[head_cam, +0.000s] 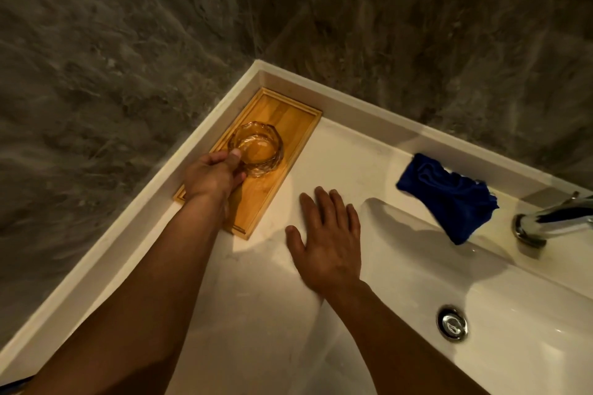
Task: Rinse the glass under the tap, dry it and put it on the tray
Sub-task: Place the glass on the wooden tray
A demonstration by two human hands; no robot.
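A clear faceted glass (258, 147) stands upright on the wooden tray (288, 115) in the left corner of the white counter. My left hand (211, 175) grips the glass at its near side, thumb on the rim. My right hand (327, 234) lies flat on the counter with fingers spread, to the right of the tray and holding nothing. A crumpled blue cloth (449, 196) lies on the counter behind the basin. The chrome tap (552, 218) is at the right edge; no water is visible running.
The white basin (481, 282) with its chrome drain (452, 324) lies right of my right hand. A raised white rim (192, 144) borders the counter along dark stone walls on the left and back.
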